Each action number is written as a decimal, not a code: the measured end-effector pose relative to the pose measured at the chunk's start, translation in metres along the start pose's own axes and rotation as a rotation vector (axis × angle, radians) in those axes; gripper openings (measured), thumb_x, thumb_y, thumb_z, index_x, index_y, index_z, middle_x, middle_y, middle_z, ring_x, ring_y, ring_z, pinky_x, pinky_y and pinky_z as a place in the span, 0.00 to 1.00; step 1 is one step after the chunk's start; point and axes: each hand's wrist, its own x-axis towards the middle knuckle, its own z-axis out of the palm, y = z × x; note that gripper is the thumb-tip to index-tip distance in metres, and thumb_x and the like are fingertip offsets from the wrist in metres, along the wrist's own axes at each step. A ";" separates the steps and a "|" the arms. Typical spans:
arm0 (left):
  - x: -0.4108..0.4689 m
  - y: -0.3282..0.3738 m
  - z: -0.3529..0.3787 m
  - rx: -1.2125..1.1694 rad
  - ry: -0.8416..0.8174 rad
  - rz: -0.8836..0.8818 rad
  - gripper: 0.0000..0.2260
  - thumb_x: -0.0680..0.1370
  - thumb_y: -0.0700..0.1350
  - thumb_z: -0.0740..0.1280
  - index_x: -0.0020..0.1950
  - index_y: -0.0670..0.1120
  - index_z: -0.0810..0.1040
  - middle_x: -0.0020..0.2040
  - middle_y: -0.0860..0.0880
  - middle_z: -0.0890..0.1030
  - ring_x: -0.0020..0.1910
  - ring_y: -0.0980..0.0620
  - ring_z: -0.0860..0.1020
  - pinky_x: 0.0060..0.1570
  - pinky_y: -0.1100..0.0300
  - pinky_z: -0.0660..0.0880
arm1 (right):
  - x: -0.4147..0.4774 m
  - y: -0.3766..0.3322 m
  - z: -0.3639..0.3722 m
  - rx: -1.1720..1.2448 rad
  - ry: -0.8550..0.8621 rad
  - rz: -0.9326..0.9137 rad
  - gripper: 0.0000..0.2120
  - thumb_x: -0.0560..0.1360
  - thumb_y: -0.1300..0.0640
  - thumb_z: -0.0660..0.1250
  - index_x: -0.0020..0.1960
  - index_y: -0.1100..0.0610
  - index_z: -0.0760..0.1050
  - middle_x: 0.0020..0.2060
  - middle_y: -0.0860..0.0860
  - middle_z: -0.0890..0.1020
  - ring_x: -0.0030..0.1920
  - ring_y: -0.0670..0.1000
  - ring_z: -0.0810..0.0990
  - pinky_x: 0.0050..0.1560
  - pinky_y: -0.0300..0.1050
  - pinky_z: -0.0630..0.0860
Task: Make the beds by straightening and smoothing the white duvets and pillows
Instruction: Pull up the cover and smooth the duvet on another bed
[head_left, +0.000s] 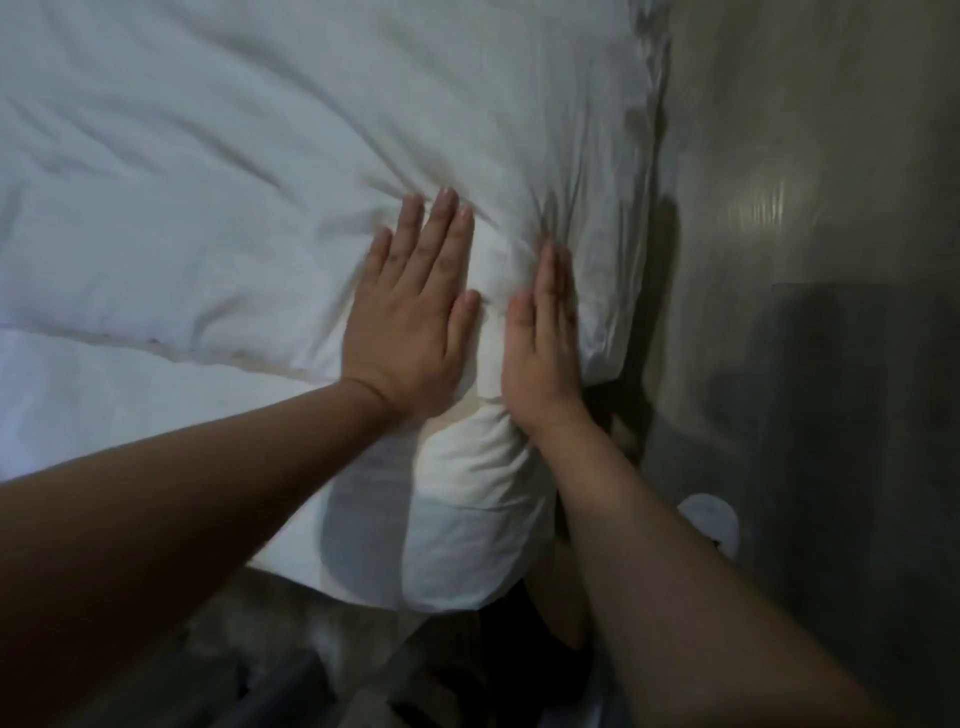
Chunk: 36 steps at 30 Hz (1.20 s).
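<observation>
Flat, two hands (left hand (410, 332), right hand (543, 353)), one duvet (234, 171)

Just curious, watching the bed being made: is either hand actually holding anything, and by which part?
Nothing is held. The left hand and the right hand both press, fingers straight, on the white duvet.
</observation>
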 end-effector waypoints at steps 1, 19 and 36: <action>0.001 -0.021 -0.005 0.028 -0.023 0.060 0.28 0.85 0.53 0.50 0.82 0.41 0.56 0.82 0.42 0.56 0.82 0.43 0.53 0.79 0.45 0.53 | 0.000 0.004 0.002 0.002 0.011 0.036 0.32 0.83 0.44 0.45 0.82 0.60 0.52 0.81 0.57 0.56 0.82 0.53 0.52 0.80 0.56 0.52; -0.026 -0.177 0.008 -0.128 -0.014 -0.586 0.33 0.82 0.57 0.45 0.83 0.41 0.50 0.83 0.44 0.52 0.82 0.47 0.50 0.79 0.52 0.45 | 0.025 -0.112 0.102 -0.945 -0.181 -0.496 0.30 0.85 0.47 0.49 0.82 0.59 0.51 0.82 0.54 0.54 0.82 0.53 0.48 0.80 0.60 0.43; -0.090 -0.338 0.036 -0.081 0.025 -0.772 0.31 0.83 0.55 0.45 0.83 0.44 0.48 0.84 0.47 0.49 0.82 0.48 0.47 0.80 0.48 0.47 | 0.002 -0.157 0.198 -1.072 -0.259 -0.562 0.32 0.84 0.48 0.49 0.81 0.65 0.50 0.81 0.61 0.51 0.82 0.58 0.45 0.80 0.61 0.45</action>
